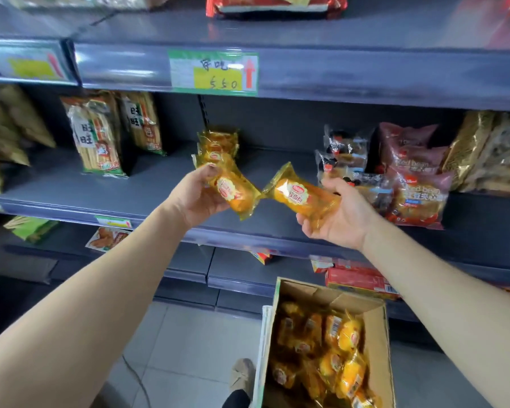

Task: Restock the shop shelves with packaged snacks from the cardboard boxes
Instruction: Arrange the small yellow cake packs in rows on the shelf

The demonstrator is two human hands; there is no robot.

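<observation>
My left hand (196,198) grips a yellow-wrapped snack pack (233,192) just above the middle shelf (147,189). Right behind it, a few identical yellow packs (218,144) stand stacked on that shelf. My right hand (339,219) holds a second yellow pack (302,195) in its palm, fingers curled round it, to the right of the first; the two wrappers nearly touch end to end. Below, an open cardboard box (374,334) on the floor holds several more yellow packs (336,351).
Rice-cracker bags (99,136) stand at the shelf's left. Dark bread packs (345,154) and red bean bread bags (415,184) fill its right. A price label (214,72) hangs on the upper shelf edge. Red boxes (362,279) lie on a lower shelf. My shoe (242,375) is beside the box.
</observation>
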